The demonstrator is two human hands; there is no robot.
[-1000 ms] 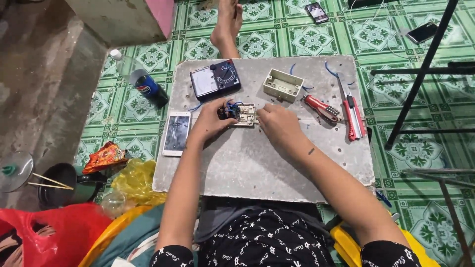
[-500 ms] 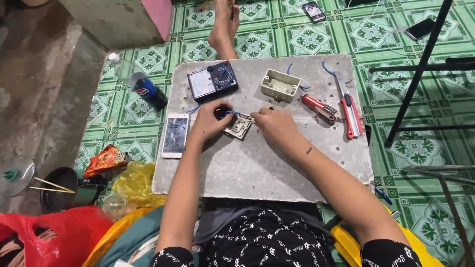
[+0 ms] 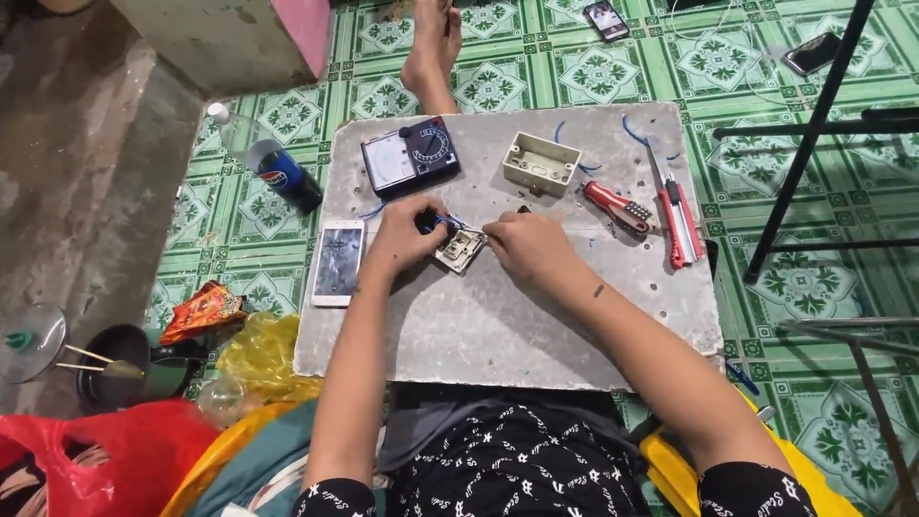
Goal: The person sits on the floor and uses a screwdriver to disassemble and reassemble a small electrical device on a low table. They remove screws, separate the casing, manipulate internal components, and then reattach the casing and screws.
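Observation:
On a grey stone slab (image 3: pixel 517 325) lies a small beige switch module (image 3: pixel 460 249) with blue wires. My left hand (image 3: pixel 402 235) grips its left side, with a small black part at my fingertips. Closed on the module's right edge, my right hand (image 3: pixel 526 247) appears to hold a thin tool, mostly hidden by the fingers. Both hands meet at the slab's middle.
On the slab: an analogue multimeter (image 3: pixel 410 156), a beige wall box (image 3: pixel 541 163), a red-handled screwdriver (image 3: pixel 615 206), a red utility knife (image 3: pixel 678 215), a white phone (image 3: pixel 339 261). A bottle (image 3: pixel 278 172), snack bag (image 3: pixel 201 311) and a person's foot (image 3: pixel 433 48) are on the green tiles.
The view has shifted slightly. Both hands stay on the switch module, which has turned a little between them.

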